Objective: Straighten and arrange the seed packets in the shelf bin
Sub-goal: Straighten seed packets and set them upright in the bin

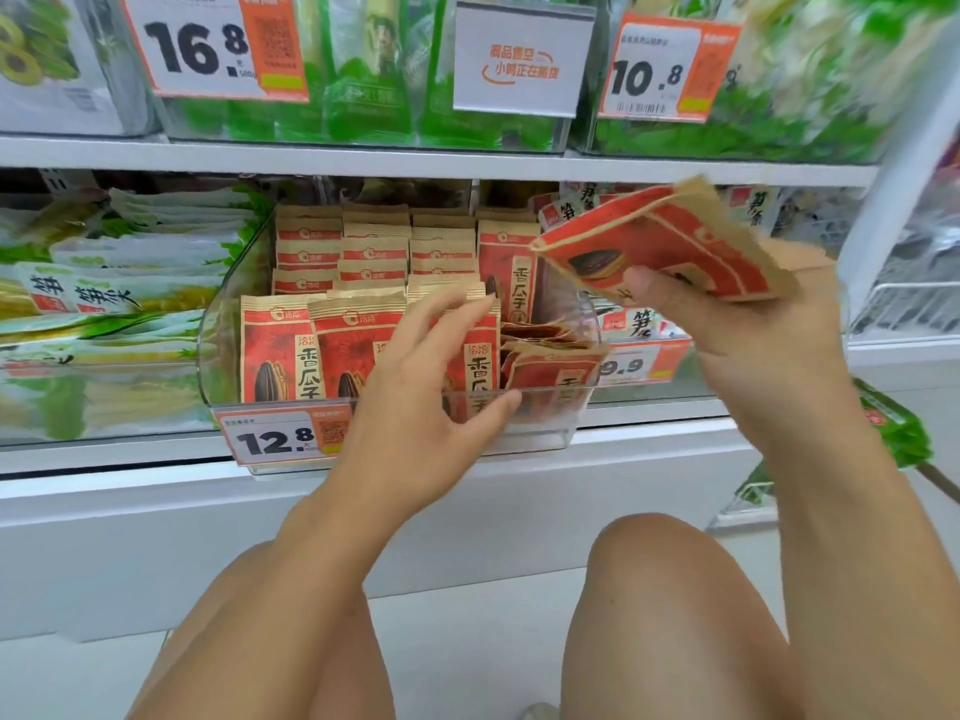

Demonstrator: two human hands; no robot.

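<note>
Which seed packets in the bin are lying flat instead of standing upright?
The packets at the bin's front right corner; the other rows stand upright, faces forward.

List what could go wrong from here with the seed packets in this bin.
1. The right hand holds several packets tilted above the clear bin, pinched at one end; one could slide out of the grip.
2. The slumped packets at the bin's right end leave little room, so inserting more may crumple them.
3. The left hand, reaching over the front row, could tip those upright packets.
</note>
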